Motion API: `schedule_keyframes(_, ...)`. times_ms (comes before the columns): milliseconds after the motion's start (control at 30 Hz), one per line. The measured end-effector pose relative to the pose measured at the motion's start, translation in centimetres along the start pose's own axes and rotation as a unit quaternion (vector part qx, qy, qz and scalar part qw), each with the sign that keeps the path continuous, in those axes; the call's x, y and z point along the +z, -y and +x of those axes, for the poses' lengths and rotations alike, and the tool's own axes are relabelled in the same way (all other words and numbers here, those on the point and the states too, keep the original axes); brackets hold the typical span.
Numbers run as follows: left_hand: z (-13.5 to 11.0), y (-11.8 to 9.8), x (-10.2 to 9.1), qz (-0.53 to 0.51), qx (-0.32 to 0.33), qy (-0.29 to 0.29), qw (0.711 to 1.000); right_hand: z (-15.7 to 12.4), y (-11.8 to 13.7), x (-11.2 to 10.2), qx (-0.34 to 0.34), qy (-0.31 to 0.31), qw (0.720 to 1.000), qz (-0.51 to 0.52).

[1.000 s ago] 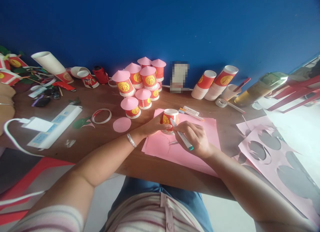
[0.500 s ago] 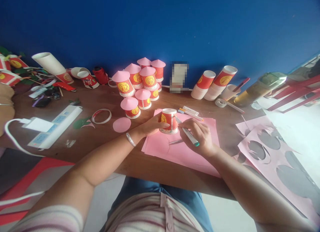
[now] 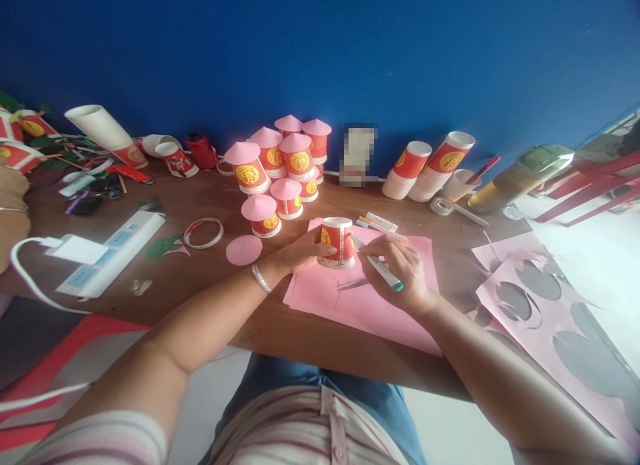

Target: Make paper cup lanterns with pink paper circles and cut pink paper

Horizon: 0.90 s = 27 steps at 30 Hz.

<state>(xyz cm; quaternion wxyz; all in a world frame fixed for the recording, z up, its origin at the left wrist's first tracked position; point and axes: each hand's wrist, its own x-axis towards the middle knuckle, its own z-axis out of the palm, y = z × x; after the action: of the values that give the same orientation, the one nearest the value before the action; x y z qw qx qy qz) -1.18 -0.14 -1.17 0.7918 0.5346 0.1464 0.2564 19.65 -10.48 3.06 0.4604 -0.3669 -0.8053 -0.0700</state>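
Note:
Upside down above the pink paper sheets (image 3: 320, 298) is a red paper cup (image 3: 332, 238) with a yellow emblem and a white seam strip. My left hand (image 3: 304, 250) grips its left side, thumb across the front. In my right hand (image 3: 403, 268) is a white marker (image 3: 383, 271) with a green end, its tip close to the cup's right side; I cannot tell if they touch. A pair of scissors (image 3: 354, 285), partly hidden, lies on the paper below the cup. More markers (image 3: 380, 225) rest at the sheets' back edge.
Cups with pink cone tops (image 3: 260, 208) stand behind to the left, near a pink paper disc (image 3: 244, 250). Stacked cups (image 3: 440, 168) and a tape roll (image 3: 443, 206) sit back right. A power strip (image 3: 113, 255) lies left, cut paper scraps (image 3: 500, 278) right.
The cup has shifted slightly left and turned a little, bringing its white seam strip further toward the middle. The marker has moved slightly right, away from the seam.

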Motion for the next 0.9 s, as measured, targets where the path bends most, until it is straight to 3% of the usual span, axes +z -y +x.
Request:
schedule_keyframes(433,-0.1,-0.4,0.3,-0.004,0.007,-0.015,1.0,-0.1,0.5,-0.1,0.006,0.031,0.999,0.029)
schedule_keyframes(633,0.0,-0.5,0.5,0.003,0.027,-0.007,1.0,-0.1,0.8,0.0,-0.039,-0.004,0.999,0.002)
schedule_keyframes(900,0.3,-0.4,0.5,0.069,0.019,0.0,0.997,-0.2,2.0,0.5,-0.1,0.053,0.992,-0.064)
